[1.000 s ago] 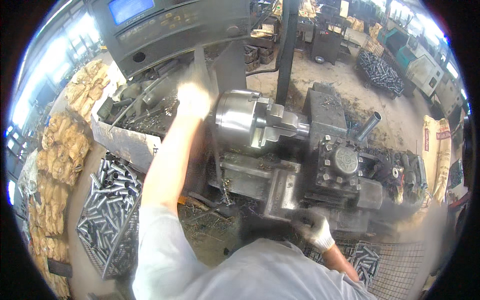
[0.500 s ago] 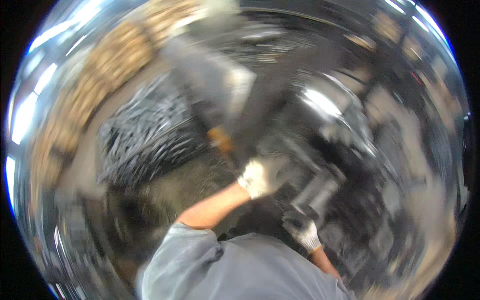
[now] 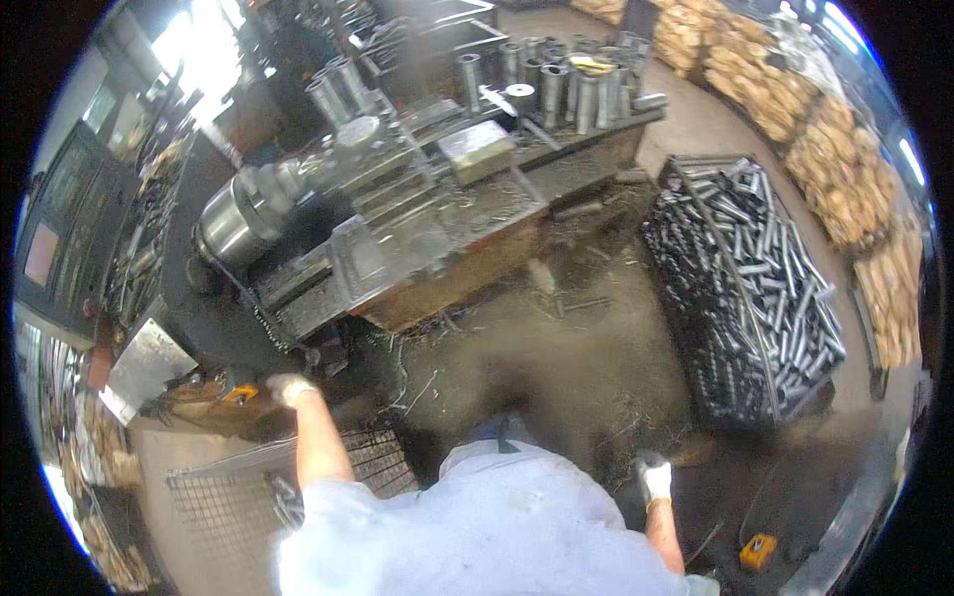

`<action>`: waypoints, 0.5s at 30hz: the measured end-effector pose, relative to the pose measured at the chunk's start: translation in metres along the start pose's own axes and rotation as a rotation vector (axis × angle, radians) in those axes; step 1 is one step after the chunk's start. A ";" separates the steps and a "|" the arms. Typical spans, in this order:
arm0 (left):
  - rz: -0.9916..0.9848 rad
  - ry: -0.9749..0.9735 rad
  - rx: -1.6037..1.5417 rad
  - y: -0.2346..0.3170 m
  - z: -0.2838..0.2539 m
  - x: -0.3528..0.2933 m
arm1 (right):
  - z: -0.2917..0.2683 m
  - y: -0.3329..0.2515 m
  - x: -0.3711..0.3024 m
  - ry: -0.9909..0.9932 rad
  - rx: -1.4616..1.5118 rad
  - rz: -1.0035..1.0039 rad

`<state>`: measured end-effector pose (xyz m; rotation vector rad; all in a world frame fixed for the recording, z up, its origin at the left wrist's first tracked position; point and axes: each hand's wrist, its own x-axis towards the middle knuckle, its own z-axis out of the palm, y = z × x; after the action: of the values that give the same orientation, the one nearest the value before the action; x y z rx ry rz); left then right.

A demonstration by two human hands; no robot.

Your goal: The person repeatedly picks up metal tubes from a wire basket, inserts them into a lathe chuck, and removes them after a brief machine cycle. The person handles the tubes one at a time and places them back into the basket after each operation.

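Note:
My left hand (image 3: 291, 387), in a white work glove, reaches out at the left beside a small orange-yellow object (image 3: 240, 394). Its fingers are too blurred to show whether they touch or hold anything. Down at my right side hangs my right hand (image 3: 653, 479), in a white glove with dark, soiled fingers; their pose is not clear. Ahead stands a lathe-like machine with a round metal chuck (image 3: 238, 217) and a flat metal bed (image 3: 397, 258). On its far end several grey metal tubes (image 3: 586, 99) stand upright, close to a rectangular metal block (image 3: 477, 151).
A wire-framed crate (image 3: 740, 308) full of short metal tubes stands at the right. Filled sacks (image 3: 840, 169) are stacked behind it. At the lower left lies a wire mesh basket (image 3: 224, 497). A yellow box (image 3: 757, 551) is at the lower right. Metal shavings litter the floor (image 3: 586, 358).
My view has swung to the left and sharpened; the crate has passed from the left to the right side. The machine now fills the front. My hands have spread farther apart.

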<state>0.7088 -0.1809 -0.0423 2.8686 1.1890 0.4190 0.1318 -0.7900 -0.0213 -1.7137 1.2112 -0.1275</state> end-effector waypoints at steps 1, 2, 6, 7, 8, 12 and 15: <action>-0.096 -0.085 0.088 -0.028 -0.016 0.021 | 0.006 -0.018 0.021 -0.034 -0.069 -0.056; -0.289 -0.089 -0.186 -0.044 -0.028 0.031 | 0.021 -0.037 0.043 -0.102 -0.117 -0.132; -0.608 0.122 -0.782 -0.084 -0.076 0.042 | 0.044 -0.091 0.099 -0.251 -0.467 -0.036; -0.538 0.161 -0.693 -0.084 -0.079 0.042 | 0.048 -0.098 0.108 -0.274 -0.517 -0.142; -0.478 0.165 -0.628 -0.082 -0.079 0.041 | 0.049 -0.104 0.118 -0.350 -0.528 -0.181; -0.159 0.182 -0.484 -0.035 -0.044 0.018 | 0.059 -0.111 0.166 -0.433 -0.686 -0.216; 0.032 0.080 -0.505 0.021 -0.010 -0.044 | 0.054 -0.113 0.213 -0.466 -0.732 -0.108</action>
<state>0.6917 -0.2274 -0.0409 2.4548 0.8852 0.7218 0.3420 -0.9158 -0.0533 -2.2592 0.8527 0.6958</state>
